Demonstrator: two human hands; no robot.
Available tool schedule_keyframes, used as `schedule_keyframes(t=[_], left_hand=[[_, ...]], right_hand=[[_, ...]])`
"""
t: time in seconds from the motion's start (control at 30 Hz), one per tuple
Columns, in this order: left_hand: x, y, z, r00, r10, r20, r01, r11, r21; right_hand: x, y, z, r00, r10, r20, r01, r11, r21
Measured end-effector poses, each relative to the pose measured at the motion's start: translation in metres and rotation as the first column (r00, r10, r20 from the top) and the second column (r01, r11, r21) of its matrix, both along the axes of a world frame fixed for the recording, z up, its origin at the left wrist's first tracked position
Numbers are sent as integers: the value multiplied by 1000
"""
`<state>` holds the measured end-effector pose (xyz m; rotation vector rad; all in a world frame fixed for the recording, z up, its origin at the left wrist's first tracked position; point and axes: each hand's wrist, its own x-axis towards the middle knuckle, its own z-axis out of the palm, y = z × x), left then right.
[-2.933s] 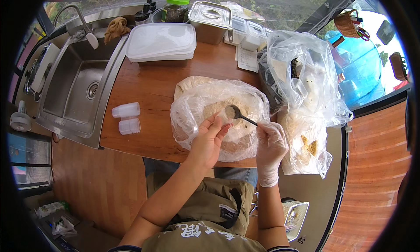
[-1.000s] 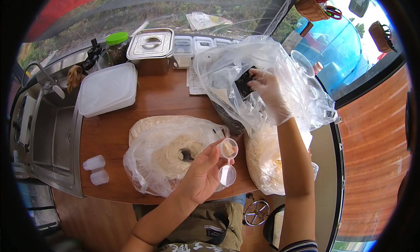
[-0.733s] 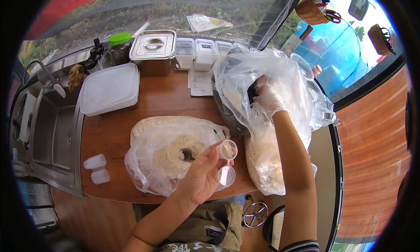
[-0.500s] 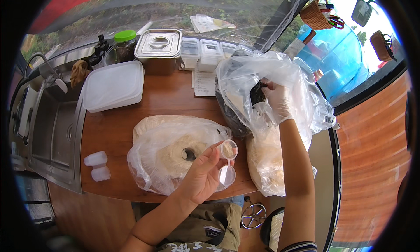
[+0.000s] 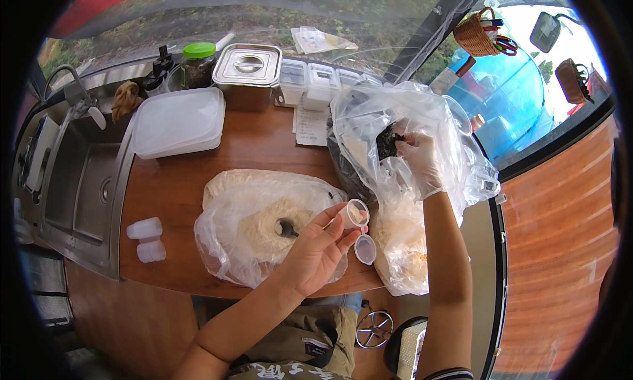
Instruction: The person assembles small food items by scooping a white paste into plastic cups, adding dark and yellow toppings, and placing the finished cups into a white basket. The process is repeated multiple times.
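My left hand (image 5: 321, 251) grips a small clear plastic cup (image 5: 357, 212) with a bit of pale powder inside. The cup's round hinged lid (image 5: 365, 249) hangs open below it. In a thin glove, my right hand (image 5: 419, 159) reaches into a large clear plastic bag (image 5: 455, 119) at the right, its fingertips pinched on some dark, dried-looking flakes. More of the same dark flakes (image 5: 387, 143) show in the bag beside the fingers. Left of the cup, an open bag of pale powder (image 5: 264, 215) lies on the table with a dark scoop (image 5: 286, 228) sunk in it.
Two small clear cups (image 5: 148, 239) lie at the table's left, near a steel sink (image 5: 79, 189). White lidded tubs (image 5: 178, 121), a lidded steel container (image 5: 248, 67), a green-capped jar (image 5: 199, 63) and clear boxes (image 5: 321, 83) line the back. Another pale-filled bag (image 5: 403, 255) sits right.
My left hand has moved slightly right with the cup, toward the right-hand bags. My right hand has drawn back a little from the dark flakes, with some between its fingertips.
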<state>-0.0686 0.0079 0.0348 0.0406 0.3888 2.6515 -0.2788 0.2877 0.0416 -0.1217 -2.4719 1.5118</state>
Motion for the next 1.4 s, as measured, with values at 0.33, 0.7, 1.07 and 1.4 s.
schedule_keyframes(t=[0.33, 0.7, 1.07, 1.4], left_hand=[[3, 2, -7, 999, -9, 35, 9, 1000, 3], [2, 6, -11, 996, 42, 76, -43, 999, 3], [18, 6, -16, 994, 38, 99, -46, 996, 77], [35, 1, -24, 996, 66, 55, -68, 997, 31]], right_hand=[[16, -10, 12, 999, -34, -40, 27, 986, -162], [167, -97, 103, 947, 274, 169, -218, 932, -291], [196, -124, 106, 874, 378, 304, -447, 872, 200], [201, -131, 129, 810, 458, 366, -559, 793, 243]])
